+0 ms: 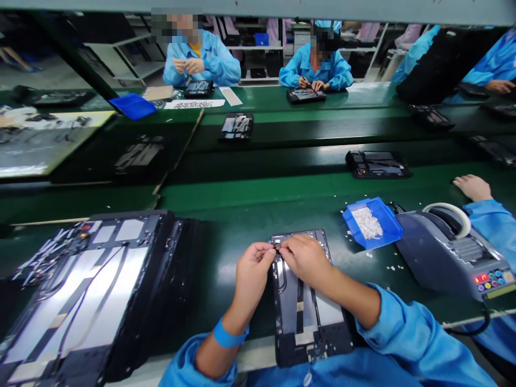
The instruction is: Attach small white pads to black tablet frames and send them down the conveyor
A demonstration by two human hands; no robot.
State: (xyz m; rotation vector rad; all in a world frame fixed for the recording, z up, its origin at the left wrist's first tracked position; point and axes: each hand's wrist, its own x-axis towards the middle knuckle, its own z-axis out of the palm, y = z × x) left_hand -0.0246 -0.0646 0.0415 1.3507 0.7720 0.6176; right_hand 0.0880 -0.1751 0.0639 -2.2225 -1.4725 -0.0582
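An opened tablet (288,312) lies in front of me at the bench's near edge, its battery, flat cables and circuit board exposed. Both my hands meet over its upper left corner. The thumb and forefinger of my left hand (255,264) are pinched together there. My right hand (305,258) curls over the tablet's top part, fingertips closed against those of the left. Between the fingertips is a small dark piece, too small and covered to name. My fingers hide most of the tablet's top end.
A stack of opened tablets (97,301) stands left, small loose parts (44,252) on top. To the right are a blue bin (387,228) of white scraps and a tape dispenser (439,252). A co-worker's hand (473,187) rests beyond it. More tablets (379,164) lie along the line.
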